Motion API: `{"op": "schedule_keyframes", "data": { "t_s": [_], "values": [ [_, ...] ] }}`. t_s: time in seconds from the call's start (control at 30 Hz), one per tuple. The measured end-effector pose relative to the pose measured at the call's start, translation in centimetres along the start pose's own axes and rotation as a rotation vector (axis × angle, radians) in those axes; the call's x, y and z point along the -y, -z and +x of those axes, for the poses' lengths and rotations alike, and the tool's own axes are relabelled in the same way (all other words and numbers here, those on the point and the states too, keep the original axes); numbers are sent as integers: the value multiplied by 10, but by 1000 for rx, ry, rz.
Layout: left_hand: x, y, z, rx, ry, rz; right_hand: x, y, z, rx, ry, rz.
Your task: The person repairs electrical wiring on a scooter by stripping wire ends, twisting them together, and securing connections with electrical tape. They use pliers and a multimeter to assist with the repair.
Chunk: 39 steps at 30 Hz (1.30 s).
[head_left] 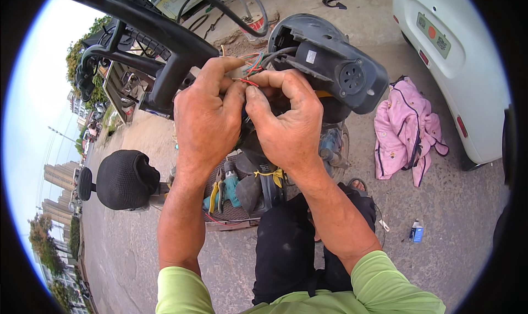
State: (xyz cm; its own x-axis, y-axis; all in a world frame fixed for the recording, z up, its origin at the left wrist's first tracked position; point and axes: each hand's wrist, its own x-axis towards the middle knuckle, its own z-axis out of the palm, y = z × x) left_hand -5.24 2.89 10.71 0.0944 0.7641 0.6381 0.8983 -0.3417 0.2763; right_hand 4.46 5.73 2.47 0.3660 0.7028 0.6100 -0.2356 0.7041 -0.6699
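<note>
Right hand (290, 120) beside left hand (206, 120), red wire (249, 83) between their fingertips.

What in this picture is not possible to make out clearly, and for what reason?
In the head view:
Red wire: full length, partly covered by the left hand and right hand.
White vehicle: whole body, cut off by the top edge.
Distant buildings: details too small.
Blue-and-white box: print too small.

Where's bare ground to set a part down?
Bare pavement: between the pink jacket and blue box; also left of the left forearm, below the black mesh cover. Crowded: around the teal power tool and pliers, and at the wires between left hand and right hand.
</note>
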Motion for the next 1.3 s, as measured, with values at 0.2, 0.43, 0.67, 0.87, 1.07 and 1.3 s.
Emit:
{"op": "schedule_keyframes", "data": {
  "t_s": [0.2,0.43,0.67,0.87,1.07,1.3],
  "values": [
    [5,-3,0,-15,-31,2,0,-4,1,-27,-35,-10],
    [5,-3,-1,0,-25,17,-5,-9,0,-56,-8,-40],
    [6,-3,-2,-8,-25,-2,-2,-9,-2,-57,-22,-20],
    [3,-4,-3,-10,-2,-8,-5,-3,-5,7,-163,185],
    [-4,-1,-3,11,30,-28,1,0,-3,11,-209,218],
    [-8,3,-3,36,43,-21,1,-4,-5,-4,-268,322]
  ]
}}
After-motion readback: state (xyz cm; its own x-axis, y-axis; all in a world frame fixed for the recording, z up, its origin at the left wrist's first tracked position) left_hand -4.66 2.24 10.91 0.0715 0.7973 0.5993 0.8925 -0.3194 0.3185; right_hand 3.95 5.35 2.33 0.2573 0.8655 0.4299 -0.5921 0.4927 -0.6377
